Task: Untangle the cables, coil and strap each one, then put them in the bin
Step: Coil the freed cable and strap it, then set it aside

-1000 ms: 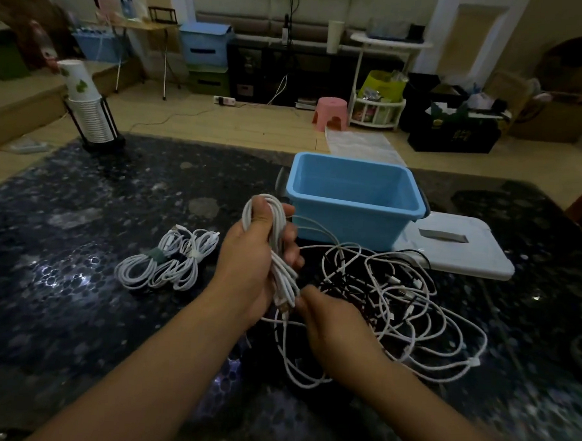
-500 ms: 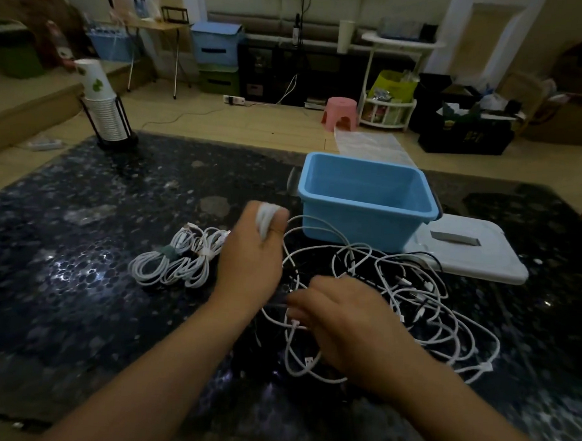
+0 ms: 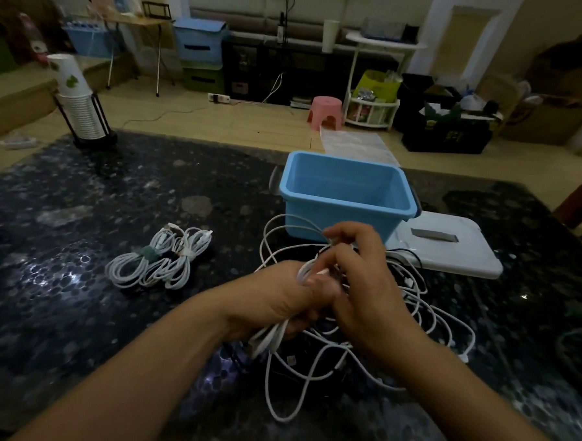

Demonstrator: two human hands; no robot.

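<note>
My left hand (image 3: 271, 303) is closed around a bundle of white cable (image 3: 273, 337) that hangs out below the fist. My right hand (image 3: 363, 285) sits against it, its fingers pinching a strand of the same cable near the left thumb. Loose loops of the white cable tangle (image 3: 426, 315) spread over the dark table to the right and toward me. Two coiled, strapped white cables (image 3: 159, 260) lie side by side to the left. The blue bin (image 3: 344, 203) stands just beyond my hands, with nothing visible inside.
A white bin lid (image 3: 450, 245) lies flat to the right of the bin. A black stand with stacked paper cups (image 3: 79, 108) is at the table's far left corner. The dark speckled table (image 3: 76, 310) ends at the far side; beyond it is floor with a pink stool (image 3: 325, 111).
My left hand has dropped lower and turned, so the bundle now hangs below the fist. My right hand has come up from the tangle to meet it and pinch a strand.
</note>
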